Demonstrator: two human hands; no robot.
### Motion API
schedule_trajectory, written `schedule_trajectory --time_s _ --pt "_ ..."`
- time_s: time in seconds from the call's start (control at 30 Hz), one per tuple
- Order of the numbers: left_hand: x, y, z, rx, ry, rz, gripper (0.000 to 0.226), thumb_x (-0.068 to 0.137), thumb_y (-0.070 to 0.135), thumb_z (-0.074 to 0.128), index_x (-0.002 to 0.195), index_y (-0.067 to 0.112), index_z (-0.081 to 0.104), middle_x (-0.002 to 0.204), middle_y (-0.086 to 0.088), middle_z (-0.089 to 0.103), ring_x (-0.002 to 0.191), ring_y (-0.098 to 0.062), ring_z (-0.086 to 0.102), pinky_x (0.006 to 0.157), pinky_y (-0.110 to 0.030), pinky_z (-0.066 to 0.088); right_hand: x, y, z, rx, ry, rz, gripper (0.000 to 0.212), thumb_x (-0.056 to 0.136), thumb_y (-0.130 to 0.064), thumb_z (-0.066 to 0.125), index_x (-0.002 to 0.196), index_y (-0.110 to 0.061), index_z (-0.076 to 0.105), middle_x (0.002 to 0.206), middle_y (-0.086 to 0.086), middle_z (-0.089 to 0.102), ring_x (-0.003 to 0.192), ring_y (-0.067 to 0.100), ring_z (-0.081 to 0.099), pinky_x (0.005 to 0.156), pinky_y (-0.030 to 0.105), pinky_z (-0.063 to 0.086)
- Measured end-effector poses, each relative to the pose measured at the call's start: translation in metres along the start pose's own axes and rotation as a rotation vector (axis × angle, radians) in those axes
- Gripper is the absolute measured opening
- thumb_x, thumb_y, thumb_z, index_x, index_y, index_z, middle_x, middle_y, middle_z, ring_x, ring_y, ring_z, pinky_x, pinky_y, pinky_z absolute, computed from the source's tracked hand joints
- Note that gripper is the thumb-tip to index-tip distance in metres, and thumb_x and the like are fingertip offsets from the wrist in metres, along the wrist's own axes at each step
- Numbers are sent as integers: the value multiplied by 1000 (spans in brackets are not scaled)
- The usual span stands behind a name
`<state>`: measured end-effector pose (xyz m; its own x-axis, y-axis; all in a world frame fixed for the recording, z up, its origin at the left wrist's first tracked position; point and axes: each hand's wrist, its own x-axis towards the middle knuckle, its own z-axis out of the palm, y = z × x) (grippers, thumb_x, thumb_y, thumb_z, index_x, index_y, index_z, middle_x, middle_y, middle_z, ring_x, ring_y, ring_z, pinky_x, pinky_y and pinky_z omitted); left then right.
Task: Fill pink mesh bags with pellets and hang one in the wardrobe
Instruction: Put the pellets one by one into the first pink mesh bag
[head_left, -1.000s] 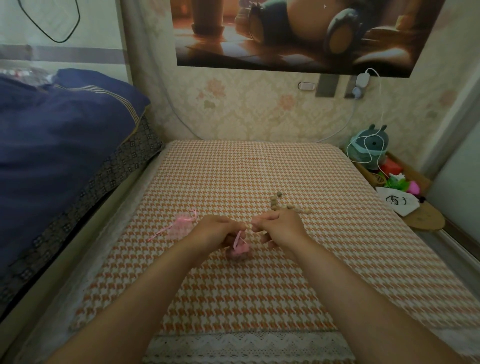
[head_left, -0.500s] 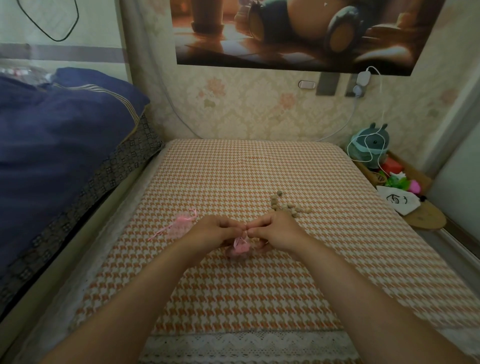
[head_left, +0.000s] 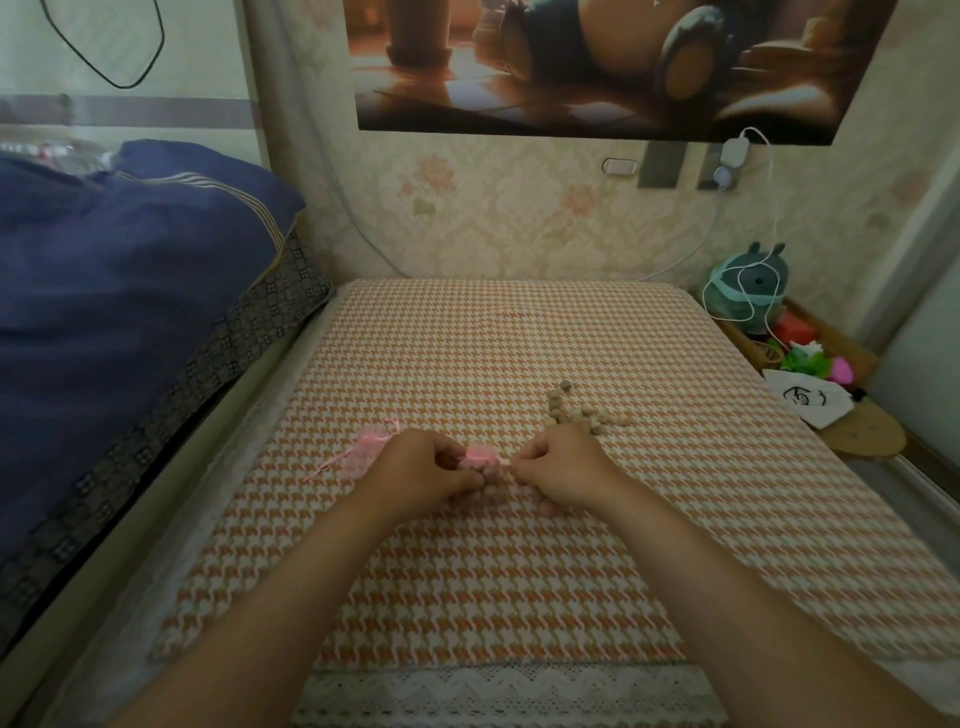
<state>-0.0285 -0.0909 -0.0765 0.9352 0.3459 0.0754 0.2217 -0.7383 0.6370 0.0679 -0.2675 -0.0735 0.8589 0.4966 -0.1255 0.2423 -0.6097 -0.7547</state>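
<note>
1. Hands meet at the middle of an orange-and-white houndstooth cloth (head_left: 467, 343) that covers a flat surface, with both bare forearms reaching in from the near edge.
2. The left hand (head_left: 421, 473) has its fingers curled round a small pink mesh bag (head_left: 479, 458), gripping it from the left.
3. The right hand (head_left: 563, 470) is closed as well: its thumb and forefinger pinch the bag's pink cord at the right side, and its other fingers are folded under.
4. The bag sits between the two hands, low over the cloth. Brownish pellets show through its mesh at the lower part. Whether it touches the cloth cannot be told.
5. A second pink mesh bag (head_left: 366, 449) lies flat on the cloth just left of the left hand, its thin pink cord trailing toward the near left.
6. Loose pellets (head_left: 582, 413) lie in a small scatter on the cloth just beyond the right hand.
7. Dark blue bedding (head_left: 130, 270) is heaped on the left, above the cloth's level.
8. At the far right, a teal plush toy (head_left: 750, 283) wrapped in a white cable stands by the wall, and a white pouch (head_left: 810, 400) with a drawn face lies nearer.
</note>
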Motion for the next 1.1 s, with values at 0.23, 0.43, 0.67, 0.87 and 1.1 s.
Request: schedule_trajectory --time_s 0.23,0.43,0.67,0.87,1.1 --pt "0 6 6 48 26 17 30 77 37 80 87 10 74 77 -1 70 73 -13 63 62 -21 46 -11 -7 1 -372 83 -368 13 89 -33 68 79 -25 70 102 -10 64 84 9 60 76 35 54" --pt "1 7 2 142 -51 -10 36 82 38 74 61 12 60 57 -7 55 54 -16 49 48 -27 32 -8 -4 14 -534 169 -678 16 92 -26 63 91 -18 76 110 -10 62 79 11 63 63 27 51" --pt "1 -2 -17 285 -146 -46 39 92 44 60 77 10 72 69 -7 66 61 -17 56 57 -29 43 -5 -7 25 -468 154 -629 18 91 -34 62 89 -23 76 92 -8 69 82 14 64 69 36 54" --pt "1 -10 -9 237 -77 -14 33 92 38 62 80 10 73 72 -4 67 69 -18 61 59 -30 43 -7 -8 34 -415 181 -626 14 91 -32 65 85 -23 73 111 -13 63 88 9 63 68 28 51" --pt "6 -7 -2 179 15 -14 29 89 36 65 79 12 77 75 -5 73 71 -16 66 69 -31 51 -7 -4 36 -566 266 -789 14 88 -24 68 80 -16 76 108 -4 66 85 14 63 54 26 48"
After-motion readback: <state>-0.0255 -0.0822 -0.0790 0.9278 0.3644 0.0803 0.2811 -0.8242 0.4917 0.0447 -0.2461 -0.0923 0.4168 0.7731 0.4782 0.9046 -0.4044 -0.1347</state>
